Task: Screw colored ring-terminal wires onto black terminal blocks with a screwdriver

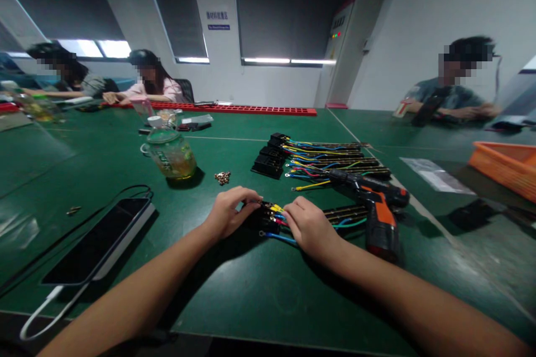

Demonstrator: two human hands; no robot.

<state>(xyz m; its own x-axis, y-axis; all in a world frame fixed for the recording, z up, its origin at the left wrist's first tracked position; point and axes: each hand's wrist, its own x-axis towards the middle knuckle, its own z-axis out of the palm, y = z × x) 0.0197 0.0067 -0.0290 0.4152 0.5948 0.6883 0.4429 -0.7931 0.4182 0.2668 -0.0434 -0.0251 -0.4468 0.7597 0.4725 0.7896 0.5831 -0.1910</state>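
My left hand [233,209] is at the near black socket block [262,222], thumb and forefinger closed together at its upper edge. Whatever lies between those fingertips is too small to make out. Across from it, my right hand [312,227] pinches a yellow wire [277,208] close to its end at the block. A blue wire [278,237] with a ring terminal sticks out below the right hand, its ring apart from the block. Beyond my hands, several similar black blocks [268,163] with coloured wires lie in a row. A small pile of brass screws [223,178] sits beyond my left hand.
An orange and black cordless drill [381,209] lies right of my right hand, its bit over the wires. Left are a jar of drink [171,159] and a phone [98,240] with cables. An orange basket [502,170] stands far right. Several people sit across the green table [234,295].
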